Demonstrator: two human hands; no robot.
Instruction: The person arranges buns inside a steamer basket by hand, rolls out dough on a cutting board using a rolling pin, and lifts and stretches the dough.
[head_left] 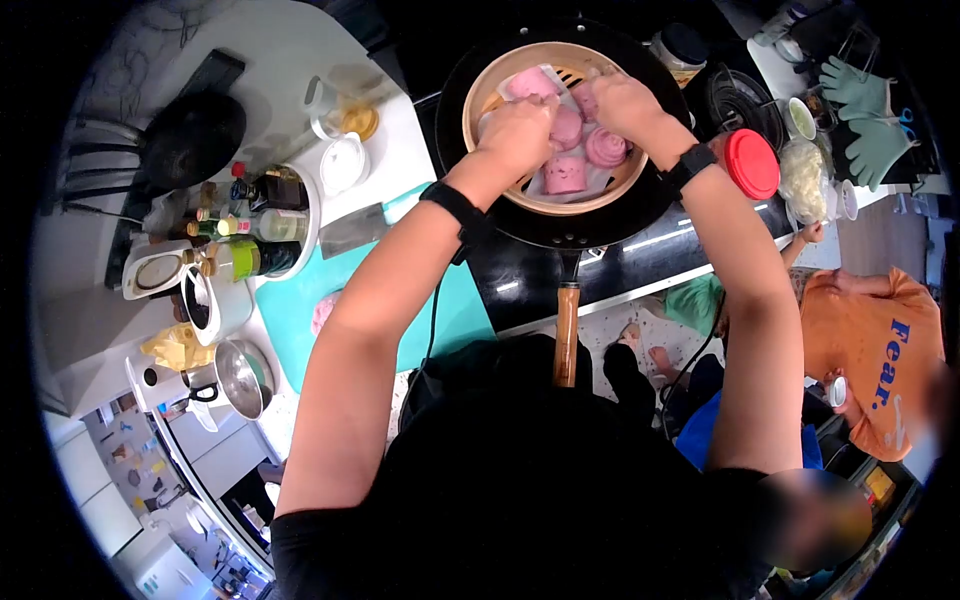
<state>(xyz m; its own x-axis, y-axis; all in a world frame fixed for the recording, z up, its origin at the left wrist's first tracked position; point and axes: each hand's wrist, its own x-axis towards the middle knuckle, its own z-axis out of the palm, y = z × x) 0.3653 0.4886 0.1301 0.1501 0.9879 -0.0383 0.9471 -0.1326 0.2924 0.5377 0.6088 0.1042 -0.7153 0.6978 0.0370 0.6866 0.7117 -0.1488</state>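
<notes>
A round bamboo steamer basket (476, 78) sits in a black wok (455, 175) with a wooden handle (567, 330). Several pink rolled buns lie in it on white paper, among them a spiral-topped bun (607, 147) and a bun at the near side (566, 176). My left hand (520, 130) is closed over the basket's left half, its fingertips beside the middle bun (565, 128); what it pinches is hidden. With bent fingers, my right hand (622, 104) grips a pink bun (584, 98) near the far right rim.
A teal cutting board (300, 290) with a cleaver (350, 232) and pink dough (325, 312) lies left. Bottles (280, 225) and a metal pot (243, 378) stand beyond. A red-lidded jar (752, 164) stands right of the wok. Another person in an orange shirt (850, 330) is at right.
</notes>
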